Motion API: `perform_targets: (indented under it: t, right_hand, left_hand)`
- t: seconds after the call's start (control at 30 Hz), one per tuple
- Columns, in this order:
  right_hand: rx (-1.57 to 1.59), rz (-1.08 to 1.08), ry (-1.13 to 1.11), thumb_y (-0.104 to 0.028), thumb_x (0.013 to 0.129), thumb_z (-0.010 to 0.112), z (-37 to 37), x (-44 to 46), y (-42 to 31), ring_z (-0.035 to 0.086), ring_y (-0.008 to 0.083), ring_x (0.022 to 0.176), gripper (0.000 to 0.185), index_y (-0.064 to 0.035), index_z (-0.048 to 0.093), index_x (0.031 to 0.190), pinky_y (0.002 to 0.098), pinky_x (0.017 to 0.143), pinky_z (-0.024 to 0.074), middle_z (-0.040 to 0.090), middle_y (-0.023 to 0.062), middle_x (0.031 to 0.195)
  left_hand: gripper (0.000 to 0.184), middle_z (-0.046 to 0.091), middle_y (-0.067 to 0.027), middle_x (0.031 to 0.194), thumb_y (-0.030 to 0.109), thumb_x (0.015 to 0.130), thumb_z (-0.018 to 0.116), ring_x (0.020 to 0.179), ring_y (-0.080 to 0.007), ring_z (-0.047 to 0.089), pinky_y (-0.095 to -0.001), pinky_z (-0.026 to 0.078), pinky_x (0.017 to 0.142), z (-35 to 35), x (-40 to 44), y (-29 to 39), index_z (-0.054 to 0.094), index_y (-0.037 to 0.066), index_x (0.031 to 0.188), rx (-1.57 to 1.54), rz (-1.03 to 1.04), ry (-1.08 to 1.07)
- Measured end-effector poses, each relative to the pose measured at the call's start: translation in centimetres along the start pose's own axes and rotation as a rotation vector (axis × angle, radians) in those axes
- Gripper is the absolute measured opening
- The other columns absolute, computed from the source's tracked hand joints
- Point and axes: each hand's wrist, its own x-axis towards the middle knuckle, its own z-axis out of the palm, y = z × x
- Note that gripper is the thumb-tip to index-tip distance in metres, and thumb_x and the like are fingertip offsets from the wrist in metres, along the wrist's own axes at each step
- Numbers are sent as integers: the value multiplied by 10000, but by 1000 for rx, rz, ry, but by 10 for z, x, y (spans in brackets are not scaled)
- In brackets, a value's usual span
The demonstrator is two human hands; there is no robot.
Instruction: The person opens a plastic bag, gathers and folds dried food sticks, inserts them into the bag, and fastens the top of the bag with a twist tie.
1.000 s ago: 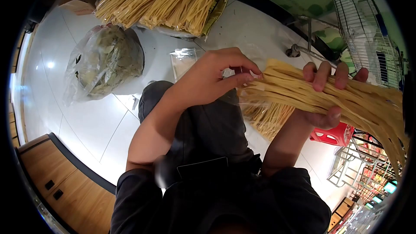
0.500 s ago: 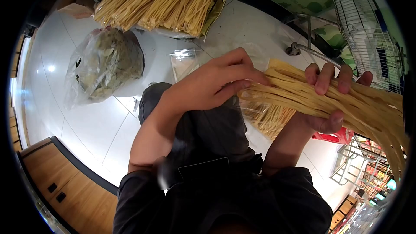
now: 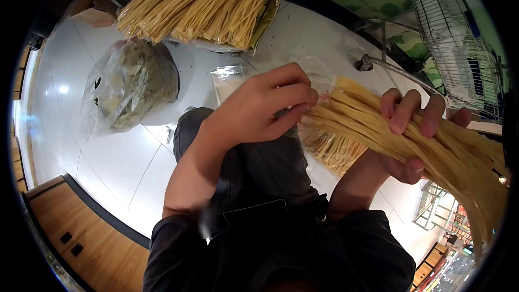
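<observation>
A long bundle of flat yellow strips (image 3: 373, 124), like dried noodles or tofu sticks, lies across my right hand (image 3: 411, 135). That hand cups it from below, its fingers curled over the far side and the thumb on the near side. The strips' loose ends hang down at the far right. At the bundle's left end, my left hand (image 3: 270, 103) is closed in a pinch beside a small pinkish bit. What its fingertips hold is too small to tell. Below the bundle, more yellow strips (image 3: 335, 151) lie in clear plastic on the floor.
Several bundles of yellow strips (image 3: 200, 11) lie in plastic at the top. A clear bag of dried greenish pieces (image 3: 135, 81) stands left, and a small clear packet (image 3: 227, 81) is near my knee. A wire cart (image 3: 454, 38) is upper right; wooden cabinets (image 3: 92, 221) are lower left.
My right hand has tilted the bundle, so its right part hangs lower and covers more of the red object behind. My left hand has shifted slightly at the bundle's end, still pinching.
</observation>
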Motion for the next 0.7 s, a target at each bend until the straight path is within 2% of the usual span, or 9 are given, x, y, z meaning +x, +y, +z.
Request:
perform_targets:
  t: [0.27, 0.4, 0.7]
  right_hand:
    - [-13, -31, -27, -81, 795, 811, 2, 7, -15, 611, 314, 921, 980, -213, 241, 1580, 436, 693, 416, 571, 62, 1160]
    - [1, 44, -168, -64, 781, 806, -3, 17, -22, 617, 314, 902, 989, -235, 245, 1578, 432, 683, 430, 580, 57, 1149]
    - [58, 108, -195, -1, 733, 805, 2, 25, -18, 634, 328, 856, 1004, -256, 289, 1556, 436, 701, 477, 618, 67, 1085]
  left_hand:
    - [195, 615, -100, 954, -52, 763, 693, 797, -251, 641, -321, 532, 694, 2, 0, 3, 663, 39, 933, 148, 67, 127]
    - [216, 614, -102, 967, -57, 754, 687, 804, -255, 640, -320, 531, 697, 6, -2, 1, 661, 42, 945, 163, 80, 146]
    - [241, 608, -110, 958, -65, 757, 670, 792, -261, 630, -326, 529, 693, 12, -1, 4, 664, 50, 969, 193, 98, 221]
